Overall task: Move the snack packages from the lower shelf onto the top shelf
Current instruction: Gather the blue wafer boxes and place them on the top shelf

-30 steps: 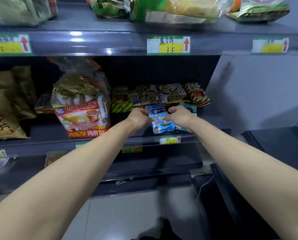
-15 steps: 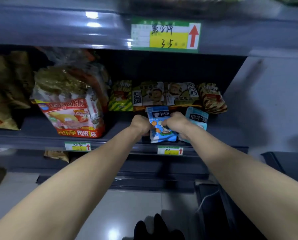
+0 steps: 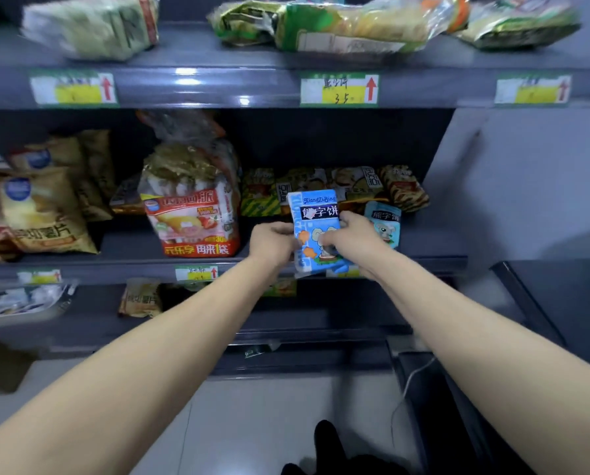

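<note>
The top shelf (image 3: 218, 85) runs well above the fingers and carries a long green-and-yellow bag (image 3: 352, 27) among other blurred packs. There are bare gaps between them, and I'd guess that is where this load is meant to go. The lower shelf (image 3: 115, 264) lies just under the fingers. To their left stands a big red-and-clear cake bag (image 3: 191, 214), and behind them a row of small yellow snack packs (image 3: 355, 183) leans at the back.

Between the fingers is a blue biscuit packet (image 3: 316, 214) with a cartoon animal, upright and facing us. Its lower edge shows in front of the shelf lip, so it looks raised off the shelf rather than standing on it. Just right of the fingers, a second blue packet (image 3: 384, 224) stands on the shelf.

Both arms reach straight forward, nearly level. The left hand (image 3: 273, 243) grips the packet's left edge and the right hand (image 3: 353, 238) its right edge, with the fingers (image 3: 331, 240) curled across the front. Two hands on one light packet probably keep it square for the lift.
</note>
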